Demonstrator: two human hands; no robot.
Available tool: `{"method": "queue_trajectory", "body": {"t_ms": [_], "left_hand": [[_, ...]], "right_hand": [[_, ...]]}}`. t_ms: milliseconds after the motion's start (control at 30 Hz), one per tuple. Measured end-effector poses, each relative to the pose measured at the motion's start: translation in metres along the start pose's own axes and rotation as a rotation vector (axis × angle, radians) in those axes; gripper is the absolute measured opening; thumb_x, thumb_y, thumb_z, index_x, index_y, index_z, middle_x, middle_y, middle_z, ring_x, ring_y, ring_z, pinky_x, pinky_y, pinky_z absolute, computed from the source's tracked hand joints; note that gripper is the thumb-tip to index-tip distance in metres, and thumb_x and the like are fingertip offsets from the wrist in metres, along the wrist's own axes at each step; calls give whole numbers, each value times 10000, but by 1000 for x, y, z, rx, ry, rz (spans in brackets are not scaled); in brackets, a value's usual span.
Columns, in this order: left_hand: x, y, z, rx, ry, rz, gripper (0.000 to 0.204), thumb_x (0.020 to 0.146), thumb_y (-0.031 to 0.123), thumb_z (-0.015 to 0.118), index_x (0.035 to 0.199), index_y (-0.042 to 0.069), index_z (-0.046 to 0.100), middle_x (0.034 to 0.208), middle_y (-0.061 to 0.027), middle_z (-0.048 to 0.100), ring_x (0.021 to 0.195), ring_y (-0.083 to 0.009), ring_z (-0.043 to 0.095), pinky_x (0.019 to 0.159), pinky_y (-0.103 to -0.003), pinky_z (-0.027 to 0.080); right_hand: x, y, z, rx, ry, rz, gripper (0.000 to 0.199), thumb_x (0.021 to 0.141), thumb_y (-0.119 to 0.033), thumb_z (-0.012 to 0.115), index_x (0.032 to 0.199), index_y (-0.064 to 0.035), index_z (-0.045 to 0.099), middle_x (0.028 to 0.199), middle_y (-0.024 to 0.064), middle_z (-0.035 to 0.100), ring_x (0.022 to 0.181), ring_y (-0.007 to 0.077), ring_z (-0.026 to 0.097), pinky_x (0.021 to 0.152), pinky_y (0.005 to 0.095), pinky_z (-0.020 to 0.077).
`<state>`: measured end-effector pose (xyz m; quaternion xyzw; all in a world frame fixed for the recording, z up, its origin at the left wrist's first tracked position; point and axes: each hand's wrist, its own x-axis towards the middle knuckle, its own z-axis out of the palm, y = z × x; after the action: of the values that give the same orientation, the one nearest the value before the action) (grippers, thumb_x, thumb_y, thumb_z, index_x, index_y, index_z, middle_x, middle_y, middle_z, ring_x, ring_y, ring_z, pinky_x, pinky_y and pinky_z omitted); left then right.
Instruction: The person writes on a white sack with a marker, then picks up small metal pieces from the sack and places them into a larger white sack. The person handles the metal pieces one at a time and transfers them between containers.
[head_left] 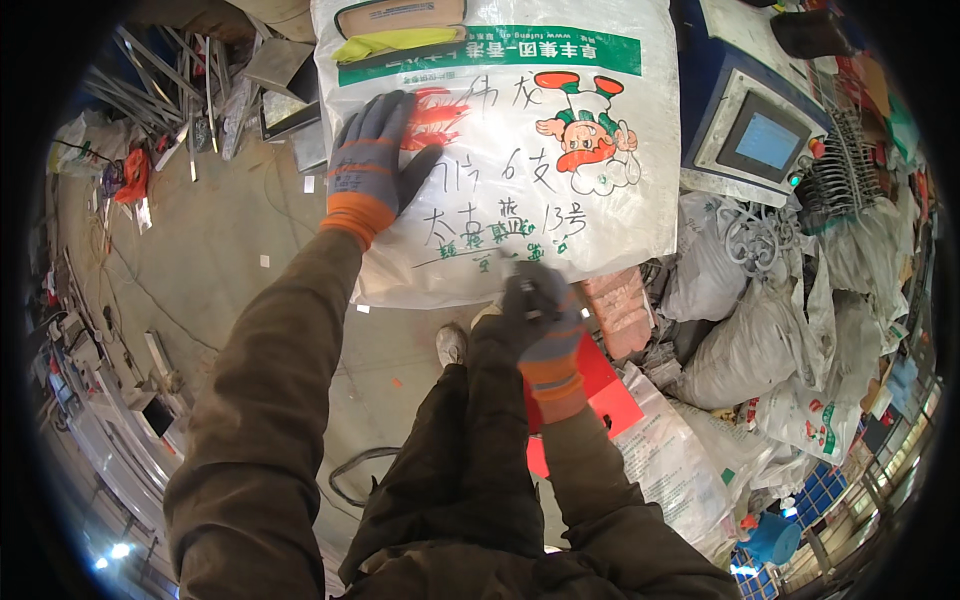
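A white woven plastic sack [480, 180] lies flat in front of me, with a green band, a cartoon figure and handwritten black and green marks on it. My left hand [375, 155], in a grey and orange work glove, rests flat on its left part with the fingers spread. At the sack's near edge is my right hand [545, 320], gloved alike and closed around what looks like a black marker pen [528, 290]. Motion blurs its fingers and the pen's tip. On the far part of the sack lie a tan case [400, 16] and a yellow strip [400, 43].
At right stands a blue and white machine with a screen [768, 138]. Filled plastic sacks [745, 345] and metal coils [850, 175] crowd that side. A red sheet [605, 385] lies beneath my right forearm. Metal bars [150, 75] are piled far left; a black cable [350, 475] lies on the floor.
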<state>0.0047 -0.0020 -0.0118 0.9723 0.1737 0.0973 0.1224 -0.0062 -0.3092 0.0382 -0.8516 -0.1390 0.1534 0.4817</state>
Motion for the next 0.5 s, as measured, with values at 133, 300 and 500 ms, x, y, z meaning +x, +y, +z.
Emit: {"method": "queue_trajectory", "body": {"t_ms": [133,300,500], "left_hand": [[0,0,1,4,-10,-5,746,997,534,730,1581,95,585,1631,-174,566,1509,-409,501,1299,-498,358],[-1,0,1,22,-20,-10,752,1010,543,709,1586,79,577,1628,-184,566,1518,-408,493,1306,-498,342],[1,0,0,11,-35,-9,743,1003,510,724,1584,72,574,1623,-193,566,1512,-409,497,1298,-501,349]], "right_hand": [[16,35,-48,-105,223,-28,183,975,-78,778,1148,-23,753,913,105,768,747,193,757,679,325,599],[31,59,-94,-91,288,103,157,1001,-77,754,1138,0,750,952,93,776,789,150,751,710,313,593],[21,55,-86,-7,332,-30,150,1036,-105,727,1128,13,735,966,82,750,809,144,706,743,300,579]]}}
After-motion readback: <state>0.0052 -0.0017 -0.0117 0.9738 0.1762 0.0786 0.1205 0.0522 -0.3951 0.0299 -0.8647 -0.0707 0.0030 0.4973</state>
